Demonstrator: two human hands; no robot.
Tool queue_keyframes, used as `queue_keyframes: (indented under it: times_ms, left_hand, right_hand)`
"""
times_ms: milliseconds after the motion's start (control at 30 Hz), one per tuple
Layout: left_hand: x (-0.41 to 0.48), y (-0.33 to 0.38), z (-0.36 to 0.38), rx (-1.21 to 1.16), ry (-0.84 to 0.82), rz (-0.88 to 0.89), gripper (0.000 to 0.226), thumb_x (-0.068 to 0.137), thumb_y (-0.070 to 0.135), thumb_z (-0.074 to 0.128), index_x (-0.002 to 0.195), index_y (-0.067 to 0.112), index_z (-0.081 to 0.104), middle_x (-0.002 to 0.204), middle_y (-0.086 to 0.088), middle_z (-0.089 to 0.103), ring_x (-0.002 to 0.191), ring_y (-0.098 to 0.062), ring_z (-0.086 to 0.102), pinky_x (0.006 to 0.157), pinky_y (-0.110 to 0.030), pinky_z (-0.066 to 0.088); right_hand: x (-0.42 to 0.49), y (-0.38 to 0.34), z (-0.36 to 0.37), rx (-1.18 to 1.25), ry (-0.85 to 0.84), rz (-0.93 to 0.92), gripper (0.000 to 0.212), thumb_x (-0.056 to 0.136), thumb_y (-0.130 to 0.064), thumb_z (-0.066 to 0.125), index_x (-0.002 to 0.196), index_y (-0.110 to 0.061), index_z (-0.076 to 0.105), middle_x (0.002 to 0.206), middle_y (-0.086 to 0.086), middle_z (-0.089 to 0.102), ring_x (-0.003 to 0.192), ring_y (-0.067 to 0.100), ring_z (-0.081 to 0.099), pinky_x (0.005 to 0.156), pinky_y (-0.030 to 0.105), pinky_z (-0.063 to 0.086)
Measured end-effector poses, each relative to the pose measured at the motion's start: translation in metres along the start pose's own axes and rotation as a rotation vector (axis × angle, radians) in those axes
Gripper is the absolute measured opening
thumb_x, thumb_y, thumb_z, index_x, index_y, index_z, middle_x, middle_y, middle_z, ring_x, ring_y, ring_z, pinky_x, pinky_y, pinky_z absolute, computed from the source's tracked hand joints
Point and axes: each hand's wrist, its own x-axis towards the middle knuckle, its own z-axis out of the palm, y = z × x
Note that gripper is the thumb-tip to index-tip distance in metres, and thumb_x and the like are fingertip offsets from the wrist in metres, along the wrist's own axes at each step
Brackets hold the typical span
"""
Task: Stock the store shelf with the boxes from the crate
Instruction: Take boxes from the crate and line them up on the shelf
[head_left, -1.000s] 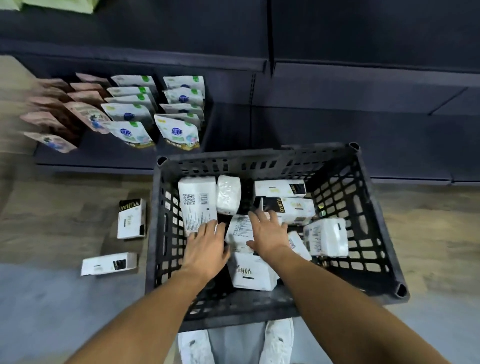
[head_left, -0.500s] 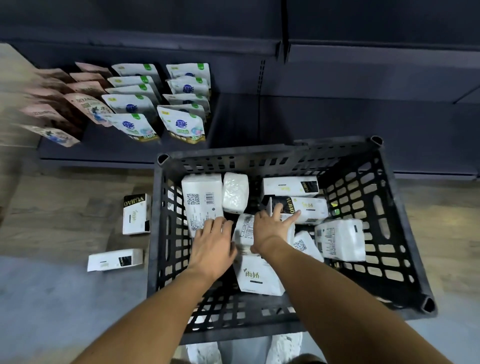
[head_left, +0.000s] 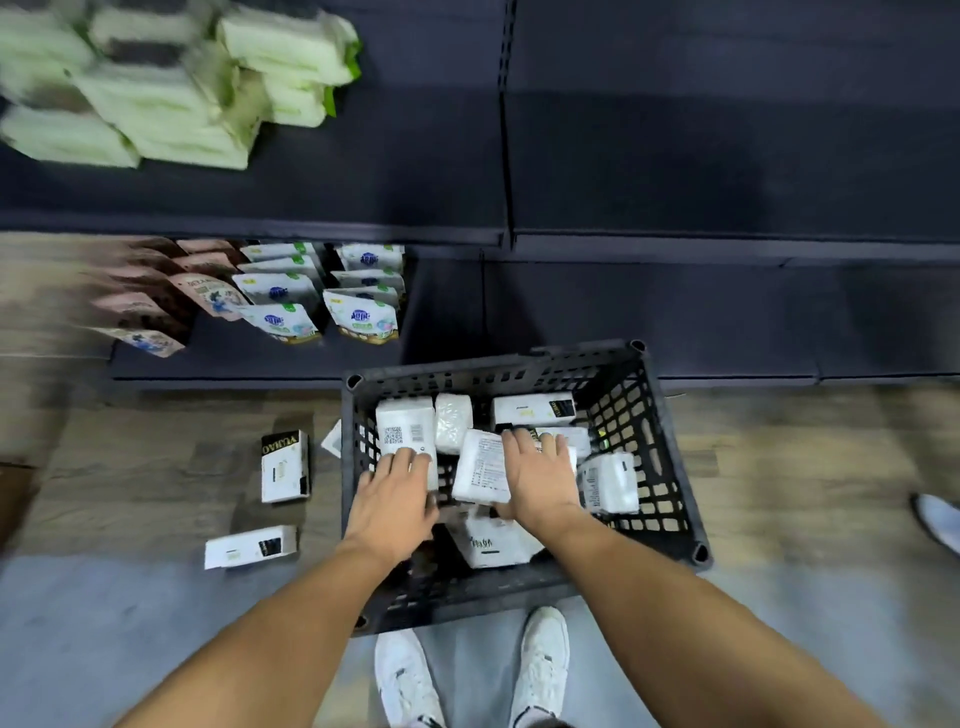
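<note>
On the floor (head_left: 130, 493), close before the bottom shelf (head_left: 649, 312), a crate (head_left: 493, 364) with boxes (head_left: 535, 409) heaped inside, one tilted in the middle. Left of the crate, two loose boxes (head_left: 284, 466) on the floor, one behind the other. Behind those, on the bottom shelf's left part, rows of pouches (head_left: 361, 317). Higher, far left, packs (head_left: 156, 104) on an upper shelf (head_left: 415, 182). Just before the crate's near wall, a pair of shoes (head_left: 408, 675).

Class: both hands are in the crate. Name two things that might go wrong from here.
The tilted white pack leans against the right hand; without a firm grip it could slide down into the crate. The upright box and the flat box on the floor left of the crate could get kicked.
</note>
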Motion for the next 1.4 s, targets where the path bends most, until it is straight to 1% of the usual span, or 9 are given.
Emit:
queue_keyframes:
  times_ms: [100, 267, 433, 500, 667, 833, 1033, 1200, 1400]
  left_hand:
    - [-0.027, 0.007, -0.05, -0.012, 0.026, 0.01, 0.058, 0.092, 0.035, 0.058, 0.143, 0.018, 0.037, 0.14, -0.001, 0.041, 0.129, -0.021, 0.039, 0.106, -0.039, 0.038]
    - [-0.079, 0.016, -0.125, 0.004, 0.062, 0.037, 0.053, 0.092, 0.033, 0.054, 0.141, 0.02, 0.037, 0.137, 0.0, 0.04, 0.129, -0.022, 0.037, 0.103, -0.038, 0.036]
    - [-0.115, 0.011, -0.192, 0.082, 0.088, -0.02, 0.056, 0.09, 0.029, 0.056, 0.14, 0.019, 0.035, 0.139, -0.004, 0.04, 0.129, -0.027, 0.038, 0.101, -0.042, 0.037]
    - [-0.123, 0.006, -0.214, 0.124, 0.126, -0.032, 0.053, 0.091, 0.031, 0.055, 0.139, 0.018, 0.036, 0.137, -0.005, 0.042, 0.127, -0.028, 0.04, 0.098, -0.042, 0.038]
    - [-0.138, 0.005, -0.263, 0.134, 0.243, -0.074, 0.046, 0.093, 0.028, 0.053, 0.135, 0.017, 0.039, 0.134, -0.006, 0.045, 0.124, -0.028, 0.044, 0.096, -0.042, 0.04]
    - [-0.16, 0.013, -0.285, 0.106, 0.328, -0.124, 0.046, 0.091, 0.025, 0.056, 0.133, 0.016, 0.041, 0.132, -0.005, 0.047, 0.124, -0.028, 0.045, 0.095, -0.042, 0.041]
    - [-0.186, 0.016, -0.294, 0.111, 0.386, -0.199, 0.05, 0.09, 0.027, 0.057, 0.136, 0.018, 0.039, 0.135, -0.005, 0.046, 0.126, -0.028, 0.043, 0.097, -0.043, 0.039]
    - [-0.198, 0.005, -0.296, 0.109, 0.411, -0.229, 0.053, 0.088, 0.027, 0.058, 0.137, 0.018, 0.039, 0.134, -0.003, 0.046, 0.127, -0.027, 0.043, 0.097, -0.045, 0.039]
    - [-0.205, -0.031, -0.314, 0.133, 0.451, -0.213, 0.049, 0.087, 0.028, 0.057, 0.132, 0.018, 0.041, 0.131, -0.003, 0.048, 0.124, -0.026, 0.044, 0.096, -0.043, 0.039]
  right_hand:
    - [-0.037, -0.008, -0.046, 0.031, 0.098, -0.04, 0.109, 0.077, -0.055, 0.073, 0.154, -0.01, 0.011, 0.149, 0.006, 0.031, 0.134, 0.037, 0.032, 0.117, 0.048, 0.019]
    - [-0.096, -0.029, -0.115, 0.032, 0.257, -0.063, 0.105, 0.07, -0.054, 0.078, 0.151, -0.011, 0.025, 0.142, 0.004, 0.041, 0.127, 0.036, 0.041, 0.111, 0.047, 0.029]
    - [-0.133, -0.044, -0.181, -0.053, 0.464, -0.061, 0.108, 0.04, -0.05, 0.092, 0.132, -0.008, 0.053, 0.114, 0.006, 0.061, 0.097, 0.034, 0.058, 0.094, 0.048, 0.047]
    - [-0.143, -0.048, -0.211, -0.051, 0.515, -0.062, 0.104, 0.042, -0.049, 0.091, 0.13, -0.009, 0.053, 0.111, 0.004, 0.06, 0.094, 0.033, 0.058, 0.094, 0.048, 0.047]
    - [-0.162, -0.061, -0.267, -0.08, 0.6, -0.125, 0.1, 0.059, -0.043, 0.085, 0.141, -0.009, 0.04, 0.125, 0.004, 0.053, 0.107, 0.034, 0.051, 0.106, 0.047, 0.036]
    - [-0.176, -0.07, -0.287, -0.13, 0.655, -0.195, 0.099, 0.059, -0.044, 0.085, 0.14, -0.009, 0.042, 0.125, 0.004, 0.053, 0.106, 0.035, 0.051, 0.106, 0.047, 0.036]
    - [-0.183, -0.083, -0.299, -0.158, 0.713, -0.279, 0.094, 0.047, -0.043, 0.089, 0.127, -0.008, 0.053, 0.109, 0.005, 0.059, 0.089, 0.033, 0.055, 0.092, 0.047, 0.044]
    - [-0.182, -0.099, -0.305, -0.167, 0.735, -0.324, 0.096, 0.054, -0.045, 0.086, 0.134, -0.009, 0.047, 0.117, 0.005, 0.056, 0.096, 0.033, 0.053, 0.098, 0.047, 0.04]
    - [-0.173, -0.138, -0.314, -0.158, 0.763, -0.302, 0.096, 0.052, -0.046, 0.087, 0.132, -0.008, 0.049, 0.113, 0.006, 0.058, 0.092, 0.033, 0.053, 0.095, 0.047, 0.042]
